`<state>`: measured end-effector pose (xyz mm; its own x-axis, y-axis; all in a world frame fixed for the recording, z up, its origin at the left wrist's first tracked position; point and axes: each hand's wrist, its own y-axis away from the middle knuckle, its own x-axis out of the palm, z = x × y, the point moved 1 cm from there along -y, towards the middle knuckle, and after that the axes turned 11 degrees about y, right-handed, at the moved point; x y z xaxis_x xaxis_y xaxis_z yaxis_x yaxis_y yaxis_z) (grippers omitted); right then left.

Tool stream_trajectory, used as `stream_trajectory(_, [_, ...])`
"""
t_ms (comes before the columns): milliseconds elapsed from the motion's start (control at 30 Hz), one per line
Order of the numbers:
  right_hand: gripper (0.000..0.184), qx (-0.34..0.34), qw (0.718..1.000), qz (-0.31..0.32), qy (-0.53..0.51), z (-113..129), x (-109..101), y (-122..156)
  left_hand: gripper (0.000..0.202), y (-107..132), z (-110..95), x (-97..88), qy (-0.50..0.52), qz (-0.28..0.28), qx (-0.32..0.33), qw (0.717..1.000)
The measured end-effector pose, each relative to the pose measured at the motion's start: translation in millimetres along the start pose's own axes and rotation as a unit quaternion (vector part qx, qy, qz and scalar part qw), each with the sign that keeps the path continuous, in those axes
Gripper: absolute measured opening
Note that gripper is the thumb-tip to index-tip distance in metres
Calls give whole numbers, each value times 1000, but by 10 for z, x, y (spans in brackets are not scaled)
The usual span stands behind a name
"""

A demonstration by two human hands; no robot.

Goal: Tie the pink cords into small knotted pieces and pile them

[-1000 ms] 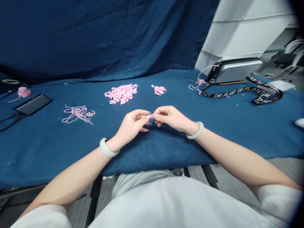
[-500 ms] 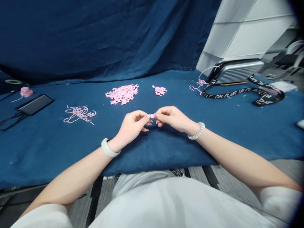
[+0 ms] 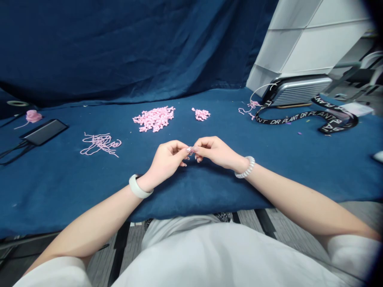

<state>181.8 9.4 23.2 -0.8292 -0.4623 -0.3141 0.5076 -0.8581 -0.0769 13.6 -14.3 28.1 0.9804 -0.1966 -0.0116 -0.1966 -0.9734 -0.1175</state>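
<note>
My left hand [image 3: 171, 159] is closed in a pinch over the blue cloth. Facing it, my right hand [image 3: 214, 151] pinches too, and the fingertips of both hands meet. Between them is a small piece of pink yarn [image 3: 192, 150], mostly hidden by the fingers. Beyond my hands lies a large pile of short knotted pink yarn pieces [image 3: 154, 118]. A smaller pile of the same pieces [image 3: 201, 114] sits to its right. Left of my hands, loose lengths of pink yarn [image 3: 101, 144] lie in a tangle.
At the left are a black device with cables [image 3: 44, 131] and a pink yarn ball [image 3: 33, 116]. A black lettered strap [image 3: 296, 118] lies at the right before a silver ridged case [image 3: 303, 91]. Blue cloth [image 3: 74, 187] covers the table and hangs behind it.
My hands have come closer together, the right one moving a little left and toward me. The pink yarn between them is now less visible.
</note>
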Motion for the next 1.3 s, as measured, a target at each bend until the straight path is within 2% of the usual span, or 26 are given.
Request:
stream_trajectory(167, [35,-3,1000,11,-2,2,18,-2,25,-6,11,-3,18,-7,-2,1000])
stream_trajectory(467, [31,-7,1000,-14,-14,-12,-5,-10,38,-27,1,-15,89,-31,-47,994])
stream_trajectory(633, [35,-12,1000,-11,-4,-18,-10,-13,30,-4,-24,2,31,-10,-42,999])
stream_trajectory(767, [39,-14,1000,3,9,-37,-23,-13,26,-4,-33,-3,1,-16,-18,1000])
stream_trajectory(933, [33,-16,999,5,36,-26,3,-5,27,-26,-16,-17,-7,-15,-18,1000])
stream_trajectory(1033, [31,-16,999,-13,39,-16,4,-5,29,-41,14,-16,9,-25,-40,999])
stream_trajectory(1133, [29,-16,997,-41,57,-65,-98,-43,35,-52,44,-20,54,-68,-49,995])
stream_trajectory(1233, [29,-31,984,-113,138,-214,-359,-159,39,-62,91,-20,71,-84,-62,992])
stream_trajectory(1300, [30,-44,958,-196,206,-357,-595,-284,38,-65,138,-14,66,-75,-69,993])
